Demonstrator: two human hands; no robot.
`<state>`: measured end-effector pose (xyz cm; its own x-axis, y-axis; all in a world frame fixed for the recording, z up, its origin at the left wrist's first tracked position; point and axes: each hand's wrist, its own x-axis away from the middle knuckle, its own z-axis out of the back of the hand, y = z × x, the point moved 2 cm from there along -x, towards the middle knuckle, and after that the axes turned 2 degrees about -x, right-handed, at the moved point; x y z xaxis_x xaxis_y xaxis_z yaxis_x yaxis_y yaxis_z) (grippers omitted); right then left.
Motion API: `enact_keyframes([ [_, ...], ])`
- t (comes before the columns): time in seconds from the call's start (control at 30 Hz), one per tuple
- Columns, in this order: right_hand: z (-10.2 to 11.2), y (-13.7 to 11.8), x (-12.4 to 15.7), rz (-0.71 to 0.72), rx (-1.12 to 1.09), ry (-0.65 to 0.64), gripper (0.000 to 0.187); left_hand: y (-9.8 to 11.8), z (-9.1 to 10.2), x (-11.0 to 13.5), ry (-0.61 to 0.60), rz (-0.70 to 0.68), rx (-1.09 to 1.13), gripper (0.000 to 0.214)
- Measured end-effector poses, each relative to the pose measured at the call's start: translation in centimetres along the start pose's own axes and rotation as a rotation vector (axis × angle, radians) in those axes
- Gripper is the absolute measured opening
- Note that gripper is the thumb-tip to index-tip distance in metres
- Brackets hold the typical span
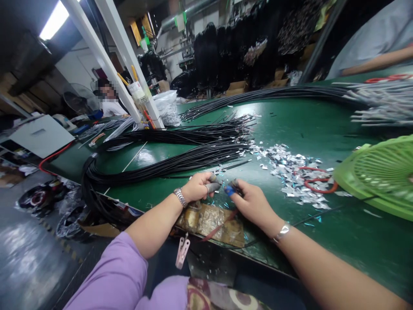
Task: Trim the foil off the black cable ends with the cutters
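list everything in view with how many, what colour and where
table: one, green, across the middle
cable bundles: at least three, black, on the table
scraps: too many to count, mostly silver-white, right of the hands
fan: one, light green, right edge
loops: two, red, left of the fan
clothes peg: one, pink, hanging at the near edge
taped block: one, brown, near edge
strands: many, whitish, far right
posts: two, white, upper left
plastic bag: one, clear, beside the posts
other people: two, pale clothes, far left and upper right
wristbands: two, silver, one per wrist
left hand: one, grey-covered fingertips, centre
right hand: one, blue-and-grey-covered fingertips, centre
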<state>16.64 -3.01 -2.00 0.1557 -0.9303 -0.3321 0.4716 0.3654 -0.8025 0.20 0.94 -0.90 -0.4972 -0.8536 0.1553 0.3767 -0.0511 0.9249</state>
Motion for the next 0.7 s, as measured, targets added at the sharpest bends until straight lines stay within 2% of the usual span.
enact_keyframes([
  [0.1,0.3,0.2,-0.2,-0.048,0.040,0.027,0.021,-0.3,0.0,-0.1,-0.005,-0.028,-0.037,0.021],
  [0.2,0.2,0.2,-0.3,-0.005,0.118,-0.053,0.010,-0.1,-0.1,0.1,-0.032,-0.070,-0.147,0.014],
  [0.3,0.1,-0.1,-0.3,0.046,0.277,-0.099,0.012,0.8,-0.3,0.7,-0.005,-0.153,-0.453,0.008],
  [0.4,0.4,-0.4,-0.3,0.030,0.405,-0.067,0.014,1.7,-0.6,1.3,0.069,-0.191,-0.807,0.007],
  [0.47,0.7,-0.5,-0.3,-0.004,0.375,-0.045,0.015,2.0,-0.8,1.5,0.092,-0.189,-0.885,0.008],
  [0.53,0.7,-0.5,-0.3,-0.030,0.183,-0.099,0.015,1.7,-0.7,1.4,0.044,-0.182,-0.736,0.007],
  [0.6,0.3,-0.4,-0.1,-0.081,-0.169,-0.219,0.017,1.1,-0.4,1.1,-0.077,-0.136,-0.390,0.019],
  [0.7,-0.6,-0.2,0.3,-0.244,-0.691,-0.413,0.033,0.3,-0.1,0.6,-0.288,-0.035,0.109,0.044],
])
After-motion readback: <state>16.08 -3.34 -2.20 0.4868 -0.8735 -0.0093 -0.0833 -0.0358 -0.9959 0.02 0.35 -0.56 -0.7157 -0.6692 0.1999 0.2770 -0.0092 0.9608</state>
